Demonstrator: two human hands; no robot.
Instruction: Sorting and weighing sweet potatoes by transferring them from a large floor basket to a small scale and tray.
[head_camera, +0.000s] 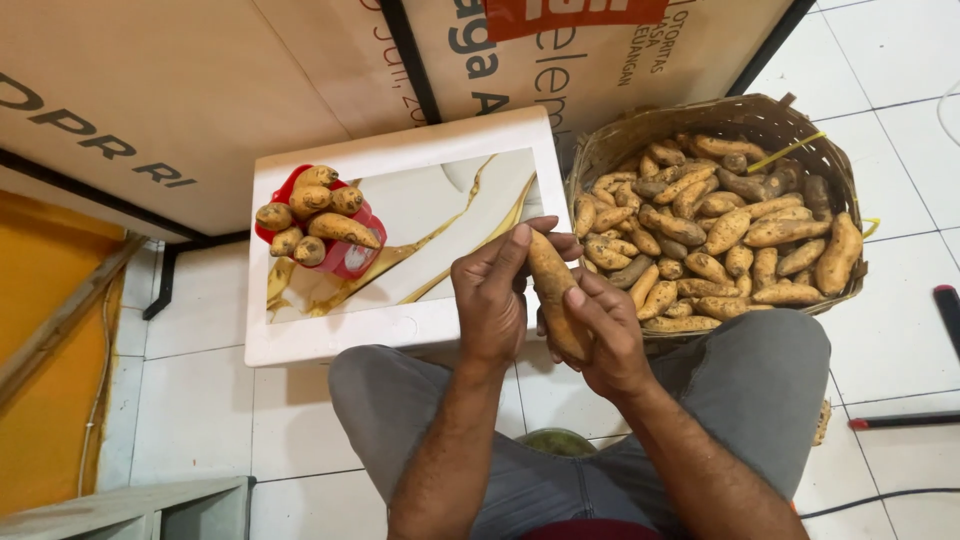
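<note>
Fingers of both hands closed on one sweet potato (556, 292): left hand (490, 300) pinching its upper end, right hand (604, 335) cupping its lower end, above the lap. Basket (600, 152) of sweet potatoes just right of the hands. White board (400, 150) ahead; red bowl (352, 258) of potatoes at its left corner.

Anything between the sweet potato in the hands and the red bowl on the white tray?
Nothing visible. Both hands, left and right, hold the sweet potato over the tray's near edge. Bare tray surface lies between it and the red bowl, which is already heaped.
</note>
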